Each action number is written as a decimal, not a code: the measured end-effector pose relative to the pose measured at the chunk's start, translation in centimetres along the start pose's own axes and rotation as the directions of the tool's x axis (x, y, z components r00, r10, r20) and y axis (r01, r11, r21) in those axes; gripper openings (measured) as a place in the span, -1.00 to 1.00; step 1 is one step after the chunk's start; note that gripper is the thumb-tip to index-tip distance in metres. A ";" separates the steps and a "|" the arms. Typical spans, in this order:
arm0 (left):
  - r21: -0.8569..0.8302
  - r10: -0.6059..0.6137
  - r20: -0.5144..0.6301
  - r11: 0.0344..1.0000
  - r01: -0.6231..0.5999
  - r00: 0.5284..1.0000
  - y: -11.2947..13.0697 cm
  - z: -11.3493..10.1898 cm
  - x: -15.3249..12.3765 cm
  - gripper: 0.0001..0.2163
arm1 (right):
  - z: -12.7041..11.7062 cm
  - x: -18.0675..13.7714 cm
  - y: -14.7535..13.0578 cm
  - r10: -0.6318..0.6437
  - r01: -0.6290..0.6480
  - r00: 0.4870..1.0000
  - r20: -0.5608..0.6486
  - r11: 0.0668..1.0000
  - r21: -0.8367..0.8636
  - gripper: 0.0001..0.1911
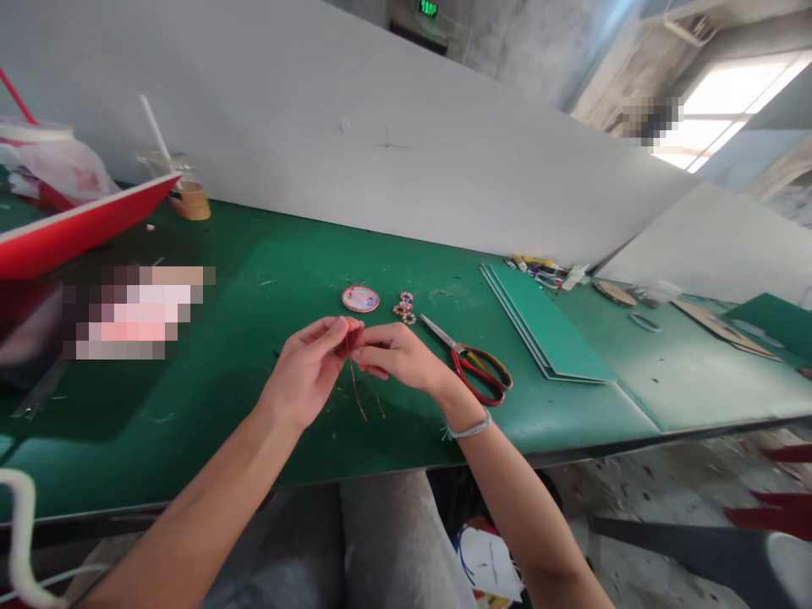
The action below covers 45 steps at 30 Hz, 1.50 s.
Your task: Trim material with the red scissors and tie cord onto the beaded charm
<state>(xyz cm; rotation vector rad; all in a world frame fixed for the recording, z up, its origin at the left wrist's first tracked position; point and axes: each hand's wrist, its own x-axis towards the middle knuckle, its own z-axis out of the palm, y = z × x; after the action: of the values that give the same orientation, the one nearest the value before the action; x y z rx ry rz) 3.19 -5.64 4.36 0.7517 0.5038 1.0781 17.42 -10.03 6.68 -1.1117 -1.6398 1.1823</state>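
Both hands meet over the near part of the green table. My left hand [314, 359] pinches a thin reddish cord [356, 393] between thumb and fingers, and its two loose ends hang down. Right beside it, my right hand [399, 355] has its fingers closed on the same cord. The fingers hide whatever part of it lies between them. Just beyond the hands is a small round disc [361, 299] with a reddish rim. A little cluster of beaded rings [404, 308] rests to its right. Red-handled scissors [473, 362] lie partly spread beside my right wrist.
Stacked green boards [545, 326] lie right of the scissors. Small tools and bottles [542, 272] are gathered by the white partition [381, 152]. At left are a red tilted panel [89, 222], a tape roll [191, 201] and a plastic-wrapped tub [54, 165].
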 end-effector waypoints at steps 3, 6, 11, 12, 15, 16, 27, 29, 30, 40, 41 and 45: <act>-0.003 0.024 -0.001 1.000 -0.024 1.000 -0.1 -0.1 0.0 -0.77 | 0.2 0.0 0.0 -0.006 0.006 1.000 -0.002 1.000 -0.016 -0.75; -0.011 0.010 0.006 1.000 -0.010 1.000 0.0 -0.1 0.1 -0.78 | 0.1 0.0 0.1 -0.010 0.010 1.000 -0.010 0.998 -0.059 -0.77; -0.028 -0.044 0.038 0.999 0.045 0.998 0.3 -0.1 0.0 -0.77 | -0.7 -0.1 0.4 -0.005 0.008 0.999 0.033 0.996 -0.094 -0.76; -0.032 -0.052 0.045 0.998 0.053 0.998 0.4 -0.1 0.0 -0.76 | -0.9 -0.2 0.4 -0.005 0.009 0.999 0.038 0.995 -0.098 -0.75; -0.043 -0.071 0.061 0.996 0.074 0.996 0.4 -0.1 -0.1 -0.75 | -1.2 -0.3 0.5 -0.003 0.009 0.999 0.052 0.994 -0.112 -0.71; -0.046 -0.076 0.062 0.996 0.079 0.995 0.4 -0.1 -0.1 -0.76 | -1.2 -0.4 0.5 -0.003 0.009 0.999 0.054 0.993 -0.116 -0.71; -0.258 -0.195 -0.116 0.953 0.160 0.974 0.8 -0.3 0.4 -0.89 | -0.8 -0.3 0.1 0.034 -0.016 0.995 0.099 0.984 -0.178 -0.78; -0.285 -0.210 -0.144 0.944 0.163 0.967 1.0 -0.3 0.4 -0.83 | -0.8 -0.4 -0.1 0.060 -0.038 0.991 0.118 0.982 -0.185 -0.79; -0.290 -0.212 -0.151 0.943 0.162 0.966 1.1 -0.3 0.4 -0.82 | -0.8 -0.4 -0.1 0.073 -0.049 0.989 0.130 0.983 -0.177 -0.79; -0.157 -0.169 -0.014 0.974 0.165 0.986 1.1 -0.1 -0.2 -0.96 | -0.6 -0.2 0.5 0.049 -0.071 0.989 0.138 0.986 0.154 -0.68; -0.144 -0.162 0.004 0.976 0.161 0.987 1.1 -0.1 -0.2 -0.96 | -0.4 -0.1 0.6 0.051 -0.074 0.991 0.126 0.980 0.183 -0.69; -0.119 -0.145 0.066 0.981 0.152 0.987 0.9 0.0 -0.3 -0.89 | -0.1 0.1 0.7 0.058 -0.074 0.995 0.076 0.971 0.226 -0.72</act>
<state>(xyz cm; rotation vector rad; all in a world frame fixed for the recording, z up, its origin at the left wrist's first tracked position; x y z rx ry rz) 2.57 -5.66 5.08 0.6237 0.4329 0.9371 17.59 -9.83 6.04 -0.9943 -1.4826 1.4275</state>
